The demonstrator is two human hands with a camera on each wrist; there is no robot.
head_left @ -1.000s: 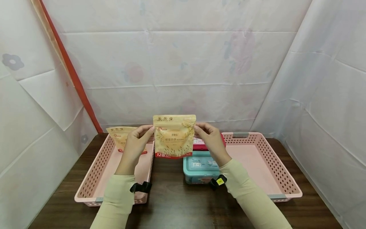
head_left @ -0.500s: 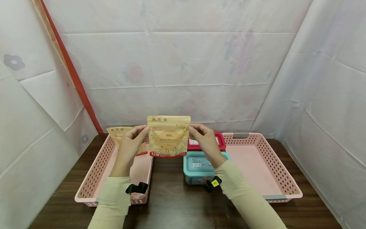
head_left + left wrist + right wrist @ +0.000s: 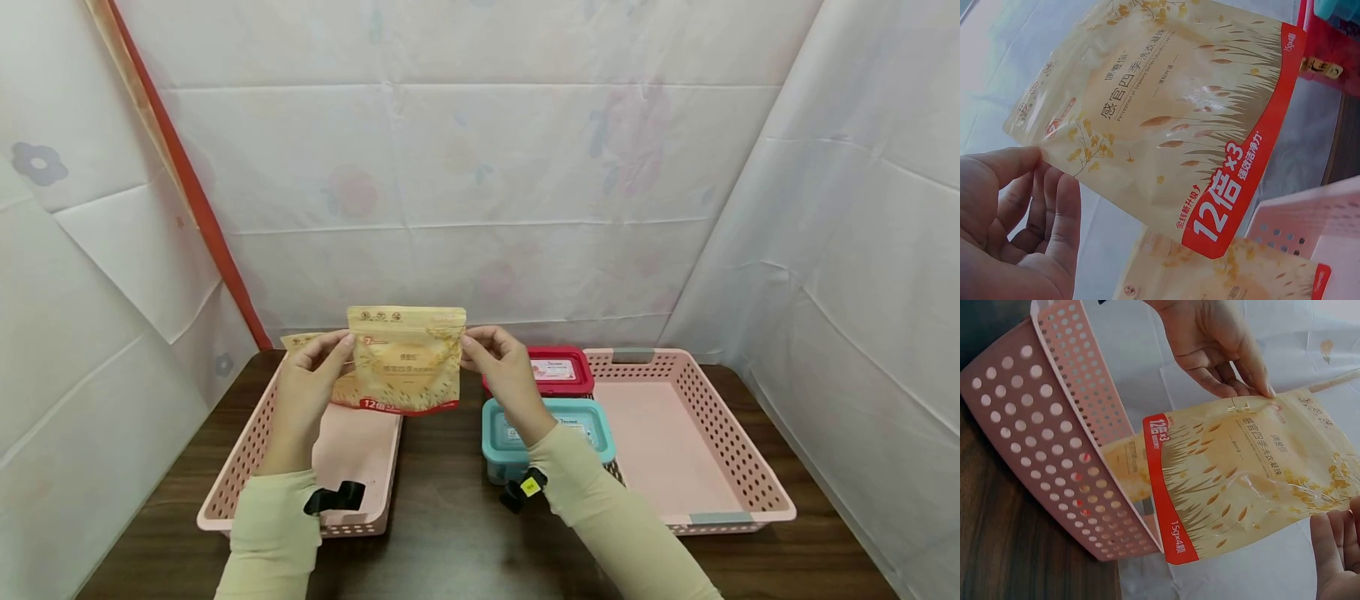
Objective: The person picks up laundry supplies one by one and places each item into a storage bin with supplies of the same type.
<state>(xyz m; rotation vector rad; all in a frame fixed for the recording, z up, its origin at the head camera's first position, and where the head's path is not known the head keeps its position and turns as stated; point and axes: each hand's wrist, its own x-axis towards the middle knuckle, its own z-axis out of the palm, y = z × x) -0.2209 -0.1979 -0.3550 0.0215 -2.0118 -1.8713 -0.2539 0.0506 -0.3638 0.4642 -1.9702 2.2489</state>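
Observation:
A yellow laundry-capsule pouch [image 3: 408, 358] with a red bottom band hangs upright in the air at the inner edge of the left pink basket [image 3: 240, 467]. My left hand [image 3: 300, 400] pinches its left upper edge between thumb and fingers, plain in the left wrist view too, where the pouch [image 3: 1185, 119] fills the middle. The opposite upper edge is pinched by my right hand [image 3: 506, 379]. Behind them, a second similar pouch [image 3: 1229, 275] stands in the left basket. In the head view it is mostly hidden by the held pouch and my left hand.
A teal lidded box [image 3: 555, 417] stands between the baskets, partly under my right wrist. Behind it is a red lidded box [image 3: 558, 371]. Another pink basket [image 3: 675, 442] is on the right. White cloth [image 3: 480, 167] walls off the back and sides of the dark wooden table [image 3: 442, 533].
Both hands have moved left together with the pouch, from between the baskets to over the left basket's inner side. More of the teal and red boxes shows now.

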